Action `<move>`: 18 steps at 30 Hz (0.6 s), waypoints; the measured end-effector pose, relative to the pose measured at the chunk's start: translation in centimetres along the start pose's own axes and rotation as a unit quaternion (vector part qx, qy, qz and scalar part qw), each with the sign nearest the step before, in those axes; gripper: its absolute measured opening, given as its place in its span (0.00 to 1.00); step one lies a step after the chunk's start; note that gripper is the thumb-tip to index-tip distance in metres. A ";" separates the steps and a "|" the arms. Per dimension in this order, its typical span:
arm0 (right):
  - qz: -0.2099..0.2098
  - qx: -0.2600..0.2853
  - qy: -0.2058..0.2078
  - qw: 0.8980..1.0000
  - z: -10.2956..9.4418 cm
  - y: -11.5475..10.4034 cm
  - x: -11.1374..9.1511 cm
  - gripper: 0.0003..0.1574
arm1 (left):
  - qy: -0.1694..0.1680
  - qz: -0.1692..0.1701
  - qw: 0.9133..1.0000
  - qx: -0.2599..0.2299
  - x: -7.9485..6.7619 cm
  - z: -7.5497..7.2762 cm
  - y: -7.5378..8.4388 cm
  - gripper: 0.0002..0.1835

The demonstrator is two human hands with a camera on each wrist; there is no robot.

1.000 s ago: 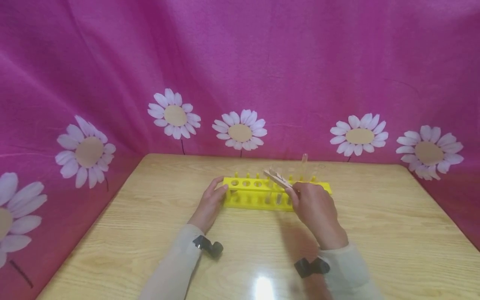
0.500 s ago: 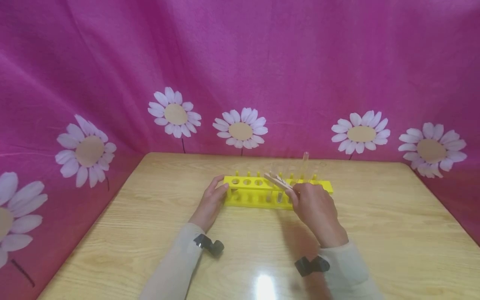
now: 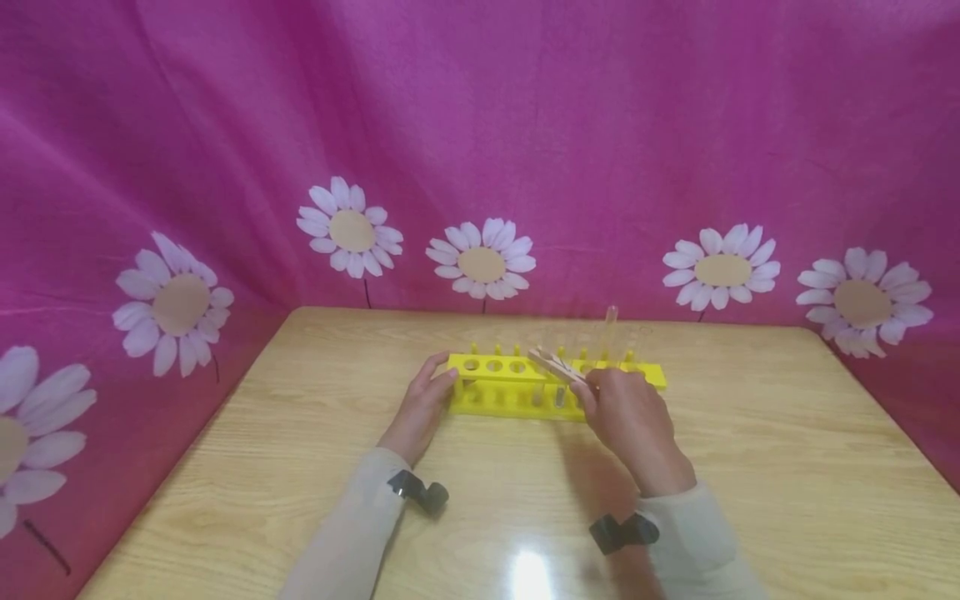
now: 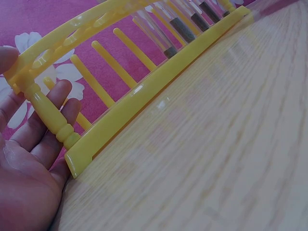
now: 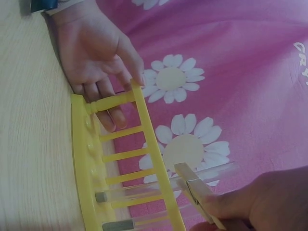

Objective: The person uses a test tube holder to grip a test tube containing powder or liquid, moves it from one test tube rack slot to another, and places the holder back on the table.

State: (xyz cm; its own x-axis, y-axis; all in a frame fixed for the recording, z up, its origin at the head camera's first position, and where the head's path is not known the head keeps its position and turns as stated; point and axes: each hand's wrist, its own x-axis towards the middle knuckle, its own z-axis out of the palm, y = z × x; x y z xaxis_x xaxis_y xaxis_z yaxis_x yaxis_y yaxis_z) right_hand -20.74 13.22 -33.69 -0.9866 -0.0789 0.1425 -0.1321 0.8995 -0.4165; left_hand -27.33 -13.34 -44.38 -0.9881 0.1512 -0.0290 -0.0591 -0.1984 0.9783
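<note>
A yellow test tube rack point(image 3: 498, 410) stands on the table, with a row of holes on top and pegs along its back. Its left end is held by my left hand point(image 3: 420, 408), thumb at the top plate and fingers behind the end post point(image 4: 48, 109). My right hand point(image 3: 630, 425) grips a wooden test tube clamp point(image 3: 553, 364) with a metal spring. In the right wrist view the clamp's tip lies over the upper part of a clear test tube point(image 5: 139, 192), just above the rack's top plate. Several tubes point(image 4: 182, 30) in the rack have dark grey matter at the bottom.
One taller tube point(image 3: 611, 329) rises behind the rack's right half. The wood-grain table point(image 3: 337, 358) meets a pink curtain point(image 3: 480, 133) with white flowers at the back and sides. Each sleeve carries a black wrist camera point(image 3: 420, 493).
The clamp's tip in my right hand has come down slightly toward the rack's top plate. My left hand and the rack stay in place.
</note>
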 end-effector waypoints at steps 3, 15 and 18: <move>0.000 0.002 0.000 1.000 0.1 0.0 0.0 0.12 | -0.001 -0.003 1.000 0.001 0.0 0.0 -0.1 0.28; 0.002 0.004 0.012 1.000 -0.4 -0.3 -0.1 0.14 | -0.001 0.000 1.000 -0.001 0.1 -0.1 -0.1 0.29; 0.000 0.003 0.019 1.000 -0.5 -0.5 -0.2 0.15 | 0.000 -0.002 1.000 0.000 0.0 -0.1 0.0 0.30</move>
State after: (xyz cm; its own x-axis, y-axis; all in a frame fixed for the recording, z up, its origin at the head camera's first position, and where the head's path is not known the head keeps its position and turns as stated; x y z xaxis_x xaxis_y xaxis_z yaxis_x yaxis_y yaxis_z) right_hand -20.41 12.98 -33.10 -0.9825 -0.0622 0.1754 -0.1321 0.8970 -0.4219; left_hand -27.34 -13.41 -44.36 -0.9879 0.1516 -0.0330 -0.0631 -0.1982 0.9781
